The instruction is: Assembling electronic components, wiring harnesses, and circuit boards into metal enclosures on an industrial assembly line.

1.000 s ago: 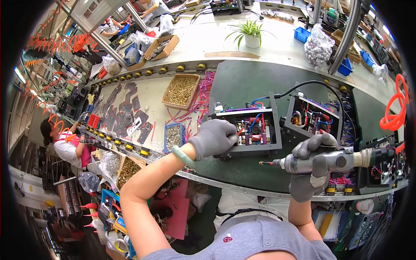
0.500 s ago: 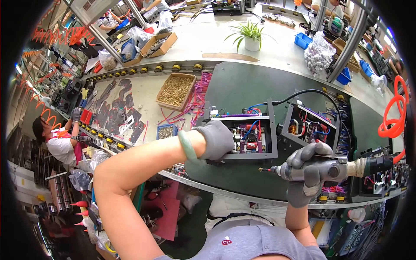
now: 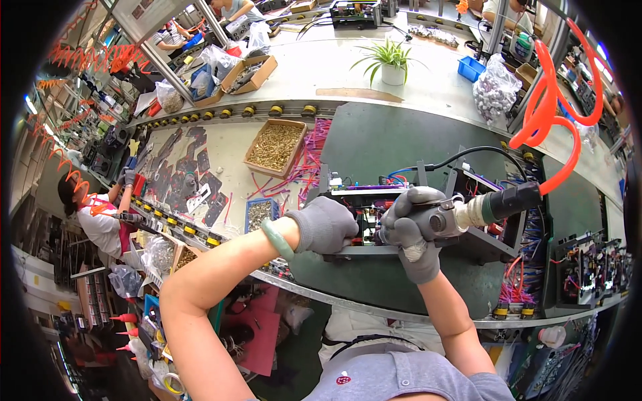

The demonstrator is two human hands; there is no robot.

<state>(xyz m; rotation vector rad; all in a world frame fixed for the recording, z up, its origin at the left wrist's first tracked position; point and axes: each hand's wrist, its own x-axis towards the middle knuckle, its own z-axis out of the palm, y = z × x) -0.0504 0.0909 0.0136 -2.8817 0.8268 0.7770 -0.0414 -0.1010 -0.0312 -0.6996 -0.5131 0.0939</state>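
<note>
My right hand, in a grey glove, is wrapped round an air screwdriver lying nearly level. Its front end points left into an open black metal case, and its tip is hidden behind my fingers and the parts. Inside the case are circuit parts and coloured wires. My left hand, also gloved, is closed over the case's left front edge, its fingertips down by the inner parts. A second open case with wires stands right against the first, partly behind my right hand and the screwdriver.
A coiled orange air hose runs up from the screwdriver. A box of small brass-coloured parts, a blue tray and pink-purple wires lie leftward. Rollers border the green mat. A co-worker sits far left.
My right hand has brought the screwdriver leftward and up, from in front of the second case into the first. The hose has swung left with it. My left hand stays at the case.
</note>
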